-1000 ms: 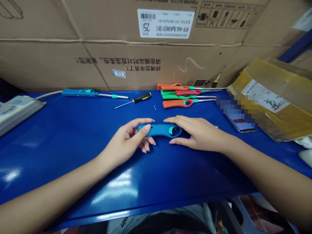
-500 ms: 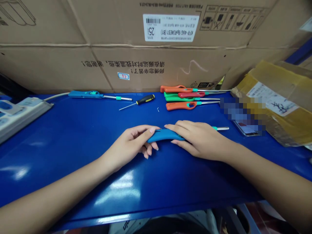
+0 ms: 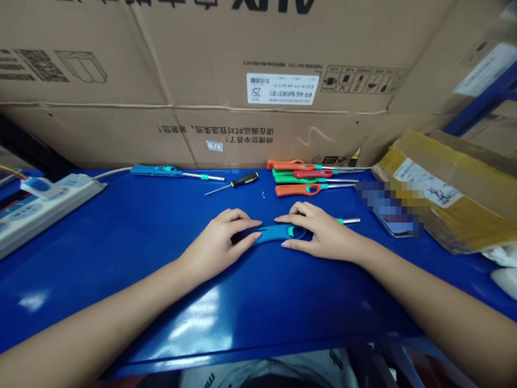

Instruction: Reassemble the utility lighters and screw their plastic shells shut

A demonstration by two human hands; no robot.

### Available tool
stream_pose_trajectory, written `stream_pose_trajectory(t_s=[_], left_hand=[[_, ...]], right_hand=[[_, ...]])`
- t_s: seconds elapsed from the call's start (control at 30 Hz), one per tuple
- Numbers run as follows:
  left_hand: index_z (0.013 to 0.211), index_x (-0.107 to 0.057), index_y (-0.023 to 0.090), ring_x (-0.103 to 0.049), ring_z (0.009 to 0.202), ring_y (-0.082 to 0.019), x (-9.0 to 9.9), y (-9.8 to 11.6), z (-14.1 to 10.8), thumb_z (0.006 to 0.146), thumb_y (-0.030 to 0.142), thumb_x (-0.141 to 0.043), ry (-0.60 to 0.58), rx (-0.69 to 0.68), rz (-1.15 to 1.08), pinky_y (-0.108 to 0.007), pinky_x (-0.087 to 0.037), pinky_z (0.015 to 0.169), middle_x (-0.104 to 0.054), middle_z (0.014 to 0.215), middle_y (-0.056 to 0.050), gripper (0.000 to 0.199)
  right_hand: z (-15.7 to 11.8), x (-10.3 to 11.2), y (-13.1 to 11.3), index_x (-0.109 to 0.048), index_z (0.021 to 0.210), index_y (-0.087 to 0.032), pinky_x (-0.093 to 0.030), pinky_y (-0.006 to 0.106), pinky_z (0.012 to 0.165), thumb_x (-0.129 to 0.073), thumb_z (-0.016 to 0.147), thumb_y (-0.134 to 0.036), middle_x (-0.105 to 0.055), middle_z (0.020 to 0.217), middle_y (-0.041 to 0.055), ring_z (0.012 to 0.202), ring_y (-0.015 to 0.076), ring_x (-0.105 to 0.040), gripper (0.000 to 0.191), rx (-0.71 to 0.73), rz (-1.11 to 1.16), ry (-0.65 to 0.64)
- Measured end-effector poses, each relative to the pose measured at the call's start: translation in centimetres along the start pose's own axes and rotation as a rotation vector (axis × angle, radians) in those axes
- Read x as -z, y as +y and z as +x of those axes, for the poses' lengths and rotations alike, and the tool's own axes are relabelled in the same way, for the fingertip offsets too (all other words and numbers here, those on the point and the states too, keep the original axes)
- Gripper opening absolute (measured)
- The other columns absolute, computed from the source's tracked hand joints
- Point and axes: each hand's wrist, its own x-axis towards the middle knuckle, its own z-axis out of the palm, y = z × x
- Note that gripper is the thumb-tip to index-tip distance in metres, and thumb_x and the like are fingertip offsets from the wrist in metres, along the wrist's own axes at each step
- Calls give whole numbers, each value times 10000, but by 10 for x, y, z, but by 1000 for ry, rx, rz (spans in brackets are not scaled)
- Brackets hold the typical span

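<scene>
A blue lighter [image 3: 274, 233] with a teal trigger lies level on the blue table, between my two hands. My left hand [image 3: 220, 240] has its thumb and fingers around the handle's left end. My right hand [image 3: 319, 231] spans the trigger end with thumb in front and fingers behind; the metal tip sticks out beyond it. Behind them are a black and yellow screwdriver [image 3: 244, 180], another blue lighter [image 3: 156, 171] and an orange lighter [image 3: 297, 189] beside several green, red and orange ones.
A white power strip [image 3: 52, 207] stands at the left. On the right are a phone [image 3: 398, 226], partly blurred out, and a carton with yellow tape [image 3: 480, 210]. A large cardboard box [image 3: 210, 70] stands behind the blue table [image 3: 169, 318].
The view has tilted up a little. The lighter now lies lower on the table, and my left fingers have come from beneath it to its back side. My right hand uncovers the trigger.
</scene>
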Motion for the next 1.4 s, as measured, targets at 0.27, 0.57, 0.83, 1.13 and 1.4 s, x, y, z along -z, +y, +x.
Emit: stream_pose_trajectory(t_s=[0.27, 0.57, 0.83, 1.13, 1.4], left_hand=[[1105, -778, 214, -643, 987, -243, 3, -1, -4, 950, 388, -684, -33, -58, 98, -420, -510, 917, -742, 1056, -82, 250], [1130, -777, 207, -638, 985, -252, 3, 1, -4, 931, 370, -718, -56, -7, 96, -413, -495, 882, -734, 1037, -77, 264], [1123, -783, 204, -643, 1003, -256, 2, 2, -6, 917, 334, -738, -42, 10, 44, -417, -498, 902, -742, 1056, -67, 248], [1104, -771, 192, -693, 984, -234, 2, -13, -1, 930, 304, -695, 144, 151, -44, -394, -515, 930, -791, 1054, -56, 221], [941, -807, 251, -683, 861, -212, 4, -16, 2, 914, 359, -691, 180, 200, -127, -332, -490, 798, -811, 960, -7, 161]], right_hand=[[33, -9, -8, -687, 1126, -180, -549, 389, 922, -563, 1000, -339, -631, 1179, 112, 1052, 219, -650, 237, -116, -98, 181], [87, -15, -20, -678, 1016, -169, -531, 345, 726, -632, 948, -335, -610, 1214, 116, 879, 222, -682, 185, -340, -268, 174], [97, -23, -15, -694, 992, -190, -464, 312, 674, -618, 953, -226, -637, 1180, 102, 997, 249, -663, 92, -387, -275, 199], [98, -16, -13, -677, 847, -177, -465, 306, 764, -671, 904, -184, -648, 949, 50, 865, 180, -620, 58, -281, -43, 232], [90, -13, -42, -690, 828, -170, -443, 262, 615, -674, 887, -227, -621, 796, 4, 642, 116, -541, 83, -178, 199, 187]])
